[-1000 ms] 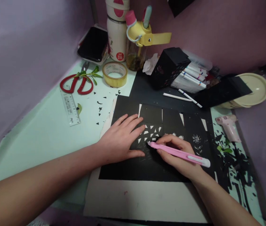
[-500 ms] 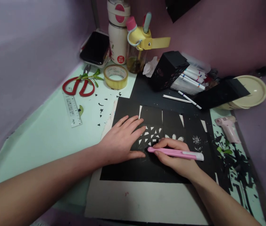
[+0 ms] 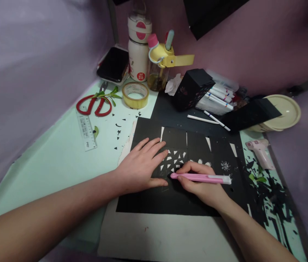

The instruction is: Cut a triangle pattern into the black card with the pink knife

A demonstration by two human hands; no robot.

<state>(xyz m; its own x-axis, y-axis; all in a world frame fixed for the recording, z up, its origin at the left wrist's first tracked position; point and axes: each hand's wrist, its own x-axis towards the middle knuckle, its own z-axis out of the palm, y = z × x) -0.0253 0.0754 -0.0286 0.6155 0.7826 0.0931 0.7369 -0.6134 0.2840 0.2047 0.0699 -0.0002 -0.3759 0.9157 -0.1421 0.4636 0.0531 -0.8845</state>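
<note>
My left hand (image 3: 141, 167) lies flat with its fingers spread on a sheet of black paper (image 3: 143, 203). Closed round a pink craft knife (image 3: 197, 177) with a whitish end is my right hand (image 3: 197, 182). The knife's dark tip meets the paper just right of my left thumb; the blade itself is too small to make out. Small white triangular cut-outs (image 3: 173, 157) show in the paper between my hands. Petal-shaped openings (image 3: 201, 162) are partly covered by my right hand, and a finer flower pattern (image 3: 225, 166) sits farther right.
Under the paper is a pale board (image 3: 154, 236). Red-handled scissors (image 3: 94, 106), a clear ruler (image 3: 87, 131) and a tape roll (image 3: 135, 95) lie left. Bottles (image 3: 138, 60), a black paper box (image 3: 193, 89) and markers (image 3: 219, 96) stand behind. Black scraps (image 3: 272, 203) litter the right, below a pinkish tool (image 3: 260, 153).
The whole view has tilted slightly, so the things at the back sit lower in the picture. Both hands keep nearly the same places, with the knife tip still at the paper.
</note>
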